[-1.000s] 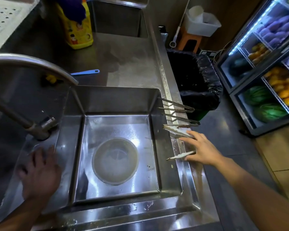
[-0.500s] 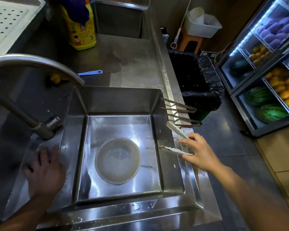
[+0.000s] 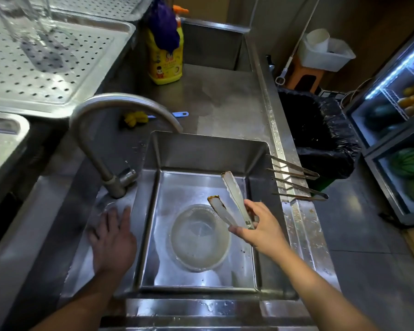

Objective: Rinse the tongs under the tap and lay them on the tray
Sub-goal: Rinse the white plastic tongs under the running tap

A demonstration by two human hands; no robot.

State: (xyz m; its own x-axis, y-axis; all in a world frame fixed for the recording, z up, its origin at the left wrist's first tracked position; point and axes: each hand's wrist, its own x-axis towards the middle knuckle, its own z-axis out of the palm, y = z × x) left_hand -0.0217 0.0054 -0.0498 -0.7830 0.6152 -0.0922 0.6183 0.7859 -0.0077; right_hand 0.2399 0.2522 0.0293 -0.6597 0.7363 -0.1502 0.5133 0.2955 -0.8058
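A person stands at a steel sink (image 3: 208, 149), seen from above their own arms. The task is at an early stage: the tongs (image 3: 234, 194) are picked up and over the basin, but not yet rinsed. One tip shows an orange-brown smear, and no water can be seen running from the tap (image 3: 120, 103).

The right hand (image 3: 261, 231) grips the tongs at their hinged end, fingers and thumb curled round the joint. The two arms of the tongs fan out from the hand, pointing up and to the left, with their tips apart. They hang in the air above the right half of the basin, over the edge of a clear bowl (image 3: 198, 237) on the sink floor. The tap's spout ends near the back left corner, well apart from the tips.

The left hand (image 3: 112, 237) rests flat on the wet ledge just beside the tap's base, fingers straight, holding nothing.

What is left, as I judge it: start the water, bring the tips under the spout, then carry the tongs to the perforated tray (image 3: 46, 68) at the far left. More tongs (image 3: 294, 180) lie across the sink's right rim.
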